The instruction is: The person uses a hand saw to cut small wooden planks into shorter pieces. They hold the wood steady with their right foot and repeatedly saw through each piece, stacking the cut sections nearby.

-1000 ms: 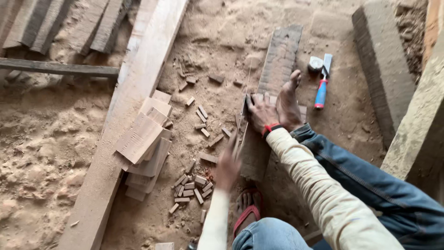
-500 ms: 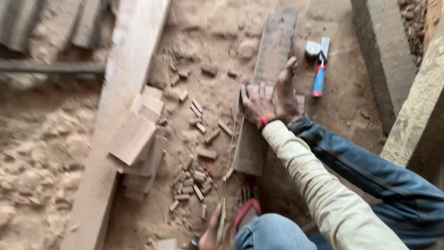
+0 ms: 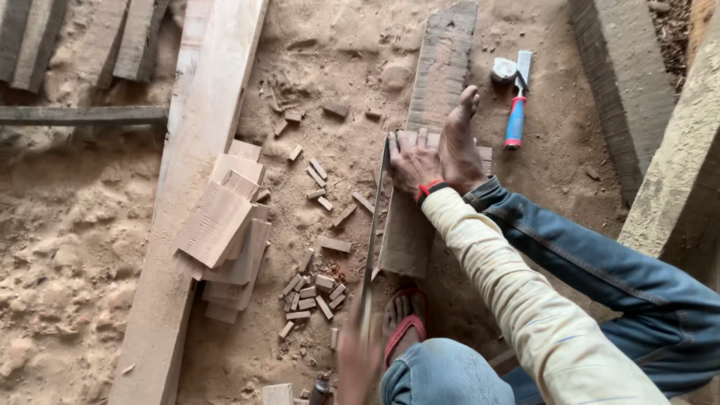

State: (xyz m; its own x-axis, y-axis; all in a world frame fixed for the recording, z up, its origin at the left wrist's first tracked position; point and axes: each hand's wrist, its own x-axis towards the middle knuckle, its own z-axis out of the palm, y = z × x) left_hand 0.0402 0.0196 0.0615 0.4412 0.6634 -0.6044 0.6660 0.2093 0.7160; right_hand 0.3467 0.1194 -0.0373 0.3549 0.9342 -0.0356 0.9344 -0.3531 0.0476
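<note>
My right hand (image 3: pixel 414 163), with a cream sleeve and a red wristband, presses flat on a short wood piece (image 3: pixel 481 154) lying across a long grey plank (image 3: pixel 439 75). A bare foot (image 3: pixel 459 142) rests on the same piece, right beside the hand. My left hand (image 3: pixel 356 364), blurred at the bottom edge, grips the handle of a handsaw (image 3: pixel 375 225). The saw's thin blade runs along the plank's left side up to my right hand's fingers. A foot in a red sandal (image 3: pixel 405 326) sits at the plank's near end.
Several small wood offcuts (image 3: pixel 311 289) lie scattered on the sawdust-covered ground. Stacked flat wood pieces (image 3: pixel 225 225) rest on a long pale board (image 3: pixel 202 112). A red-and-blue handled tool (image 3: pixel 516 112) and a tape measure (image 3: pixel 504 70) lie to the right. Thick timbers (image 3: pixel 622 82) border the right side.
My left hand has drawn back toward me with the saw, from beside the plank to the bottom edge. The right hand and the bare foot stay pressed on the wood piece.
</note>
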